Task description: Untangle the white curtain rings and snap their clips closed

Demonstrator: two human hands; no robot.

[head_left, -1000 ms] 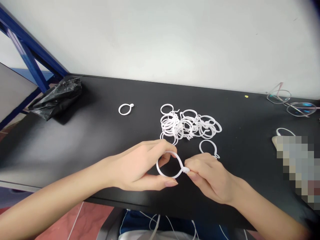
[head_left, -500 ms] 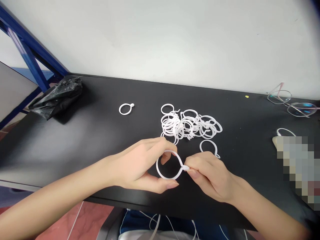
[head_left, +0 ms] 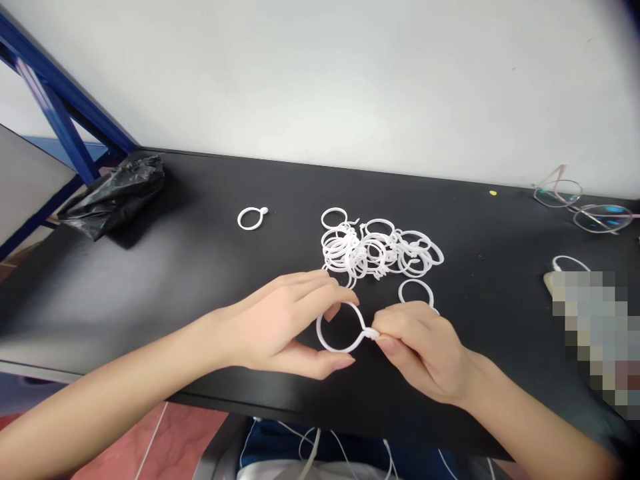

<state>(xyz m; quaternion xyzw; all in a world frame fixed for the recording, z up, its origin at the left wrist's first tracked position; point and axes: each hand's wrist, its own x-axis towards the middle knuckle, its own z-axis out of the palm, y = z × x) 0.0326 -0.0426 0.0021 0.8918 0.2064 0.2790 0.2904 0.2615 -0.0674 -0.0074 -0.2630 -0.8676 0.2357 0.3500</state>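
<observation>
A white plastic curtain ring is held upright above the front part of the black table, its loop facing me. My left hand curves round the loop, index finger at its top and thumb by its lower edge. With thumb and index finger, my right hand pinches the small eyelet end at the ring's right. Behind the hands lies a tangled pile of similar white rings. One loose ring sits just beyond my right hand, which hides its lower part. Another ring lies apart, left of the pile.
A crumpled black plastic bag rests at the table's back left. Eyeglasses lie at the back right, near the wall. At the right edge is a blurred-out object, with a white ring beside it.
My left hand has closed slightly, its thumb rising nearer the ring's lower edge. The loop looks a little smaller and has shifted slightly right. My right hand keeps its pinch.
</observation>
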